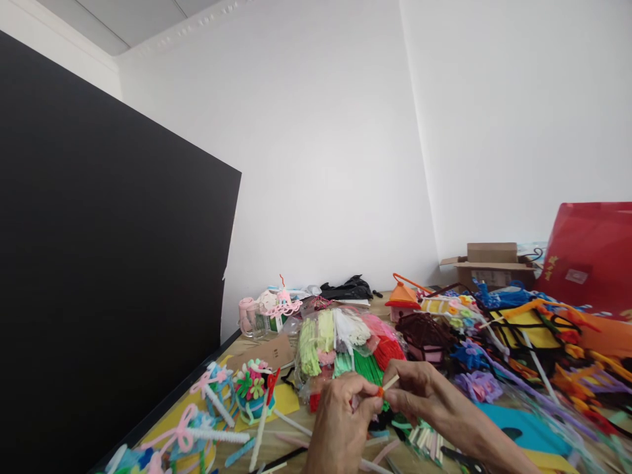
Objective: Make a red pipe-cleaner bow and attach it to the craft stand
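Just in front of the clear plastic bag (305,368) of pipe cleaners, the person's left hand (340,424) and right hand (419,395) meet above the wooden table (257,447). Both are closed in a tight pinch on a short white stick (390,383), and its orange tip (380,392) sits between the fingers of the two hands, partly hidden by them.

The bag is stuffed full, with bundles of lime-green, white, pink, green and red pipe cleaners packed side by side, their colours showing through the film.

Left of the bag stand pipe-cleaner flower crafts (251,388) on yellow card (285,399), with a black board (108,250) rising beyond them at the table's edge. Behind the bag and to its left is a clear cup (251,317) with a pink handle; what it contains is hard to tell. A bundle of black cloth (348,288) lies directly behind the bag.

To the right, the table is heaped with pipe-cleaner pieces — an orange house (402,299), a dark brown woven shape (424,332) and a purple flower (478,386) — beside a sheet of blue felt (523,428). Farther back on that side sit an open cardboard box (486,266), its contents out of sight, and a large red bag (587,257).
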The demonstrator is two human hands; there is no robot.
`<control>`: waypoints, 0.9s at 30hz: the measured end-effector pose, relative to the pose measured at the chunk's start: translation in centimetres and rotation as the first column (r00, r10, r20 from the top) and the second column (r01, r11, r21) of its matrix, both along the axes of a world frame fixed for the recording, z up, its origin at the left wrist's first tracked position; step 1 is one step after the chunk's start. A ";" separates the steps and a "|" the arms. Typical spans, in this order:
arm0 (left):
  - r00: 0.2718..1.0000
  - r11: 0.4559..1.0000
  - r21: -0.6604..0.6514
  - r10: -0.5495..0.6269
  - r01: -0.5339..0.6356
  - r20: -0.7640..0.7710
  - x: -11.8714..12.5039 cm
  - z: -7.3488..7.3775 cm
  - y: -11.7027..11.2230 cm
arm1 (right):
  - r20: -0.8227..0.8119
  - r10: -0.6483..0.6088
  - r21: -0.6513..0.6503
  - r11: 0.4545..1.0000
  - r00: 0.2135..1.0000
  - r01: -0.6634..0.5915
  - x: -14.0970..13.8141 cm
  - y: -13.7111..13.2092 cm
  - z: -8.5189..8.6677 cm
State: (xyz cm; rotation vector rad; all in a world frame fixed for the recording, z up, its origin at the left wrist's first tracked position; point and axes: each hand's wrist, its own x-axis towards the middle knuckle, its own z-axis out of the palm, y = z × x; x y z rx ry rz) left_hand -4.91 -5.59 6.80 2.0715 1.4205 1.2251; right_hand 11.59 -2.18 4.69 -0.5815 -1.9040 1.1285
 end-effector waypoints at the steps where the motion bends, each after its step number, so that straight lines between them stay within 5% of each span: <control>1: 1.000 1.000 -0.024 -0.009 0.009 0.007 -0.1 0.1 -0.1 | -0.005 0.008 0.002 1.000 1.000 -0.008 0.0 -0.1 0.1; 5: 1.000 0.999 -0.051 -0.015 0.016 0.027 -0.2 0.1 -0.1 | -0.043 0.027 -0.019 0.999 0.999 -0.028 0.1 0.1 -0.1; 9: 0.995 0.968 0.240 0.090 -0.076 -0.048 -0.2 -1.0 0.3 | -0.187 -0.006 -0.124 0.992 0.982 -0.017 -0.2 0.8 -0.8; 14: 0.963 0.705 0.705 0.232 -0.071 -0.136 0.4 -2.2 0.9 | -0.332 -0.011 -0.217 0.974 0.943 -0.065 -1.0 1.1 -1.2; 18: 0.947 0.530 0.847 0.293 -0.046 -0.132 0.8 -2.2 1.0 | -0.328 0.004 -0.198 0.978 0.945 -0.073 -1.2 0.8 -0.9; 21: 0.943 0.553 0.832 0.298 -0.043 -0.149 0.8 -2.1 1.0 | -0.276 0.005 -0.173 0.983 0.961 -0.054 -1.0 0.6 -0.7; 27: 0.969 0.772 0.636 0.164 -0.011 -0.183 0.6 -2.1 1.1 | -0.141 0.008 -0.050 0.999 0.990 -0.015 -0.2 0.8 -0.5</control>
